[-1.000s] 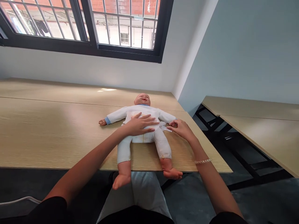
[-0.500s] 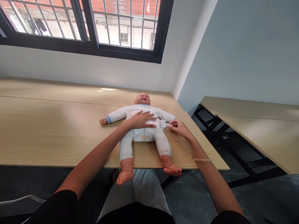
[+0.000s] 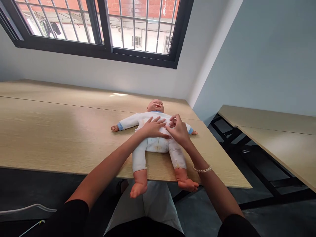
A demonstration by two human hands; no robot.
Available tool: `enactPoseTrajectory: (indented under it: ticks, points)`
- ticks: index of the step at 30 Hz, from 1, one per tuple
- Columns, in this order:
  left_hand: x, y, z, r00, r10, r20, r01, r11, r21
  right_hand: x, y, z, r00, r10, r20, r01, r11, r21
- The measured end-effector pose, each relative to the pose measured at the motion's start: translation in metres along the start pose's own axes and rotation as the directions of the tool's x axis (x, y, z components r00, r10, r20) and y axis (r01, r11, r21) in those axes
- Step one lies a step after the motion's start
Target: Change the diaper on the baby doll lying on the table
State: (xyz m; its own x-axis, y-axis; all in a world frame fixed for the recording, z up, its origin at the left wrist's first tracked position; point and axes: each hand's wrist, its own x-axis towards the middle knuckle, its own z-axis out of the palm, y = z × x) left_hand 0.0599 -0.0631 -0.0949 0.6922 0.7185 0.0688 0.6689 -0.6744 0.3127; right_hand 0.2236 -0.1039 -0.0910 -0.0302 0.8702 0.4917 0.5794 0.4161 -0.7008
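A baby doll [image 3: 158,144] in a white romper lies on its back on the wooden table [image 3: 61,138], head toward the window, bare feet hanging past the near edge. My left hand [image 3: 153,129] lies flat on the doll's belly with its fingers stretched out. My right hand [image 3: 178,130] sits on the right side of the doll's chest, fingers curled and pinched at the romper's cloth. A bead bracelet [image 3: 202,170] is on my right wrist.
A second wooden table [image 3: 276,131] stands to the right across a dark gap with black frame bars. A barred window [image 3: 103,26] runs along the back wall. A white cable [image 3: 27,208] lies on the floor at lower left.
My right hand has moved left from the white tab beside the doll's hip onto the doll's chest. My left hand has stayed flat on the belly. The view has shifted slightly.
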Motion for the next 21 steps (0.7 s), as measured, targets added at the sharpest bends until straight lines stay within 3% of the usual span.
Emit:
enactPoseTrajectory:
  ticks: [4,9,12,15,19,21]
  points:
    - [0.000,0.000,0.000,1.000,0.000,0.012,0.000,0.999,0.046,-0.004,-0.001,0.012,0.994,-0.082,0.077,0.084,0.996,-0.025]
    - [0.003,-0.002,0.004,0.999,-0.030,0.018,0.028,0.997,0.069,-0.010,0.008,0.013,0.990,-0.021,0.139,-0.001,0.988,0.154]
    - [0.003,-0.006,0.006,1.000,-0.020,-0.014,0.020,1.000,0.003,-0.012,0.011,0.012,0.984,-0.007,0.177,-0.029,0.980,0.198]
    - [0.000,-0.014,0.007,0.992,0.041,-0.123,-0.063,0.981,-0.181,-0.012,0.015,0.012,0.978,0.017,0.208,-0.070,0.966,0.248]
    - [-0.006,-0.029,0.009,0.922,0.086,-0.378,-0.251,0.876,-0.412,-0.010,0.024,0.014,0.979,0.069,0.194,-0.130,0.938,0.322]
    - [-0.008,-0.034,0.009,0.899,0.084,-0.429,-0.290,0.850,-0.440,-0.009,0.028,0.015,0.982,0.078,0.175,-0.144,0.903,0.404]
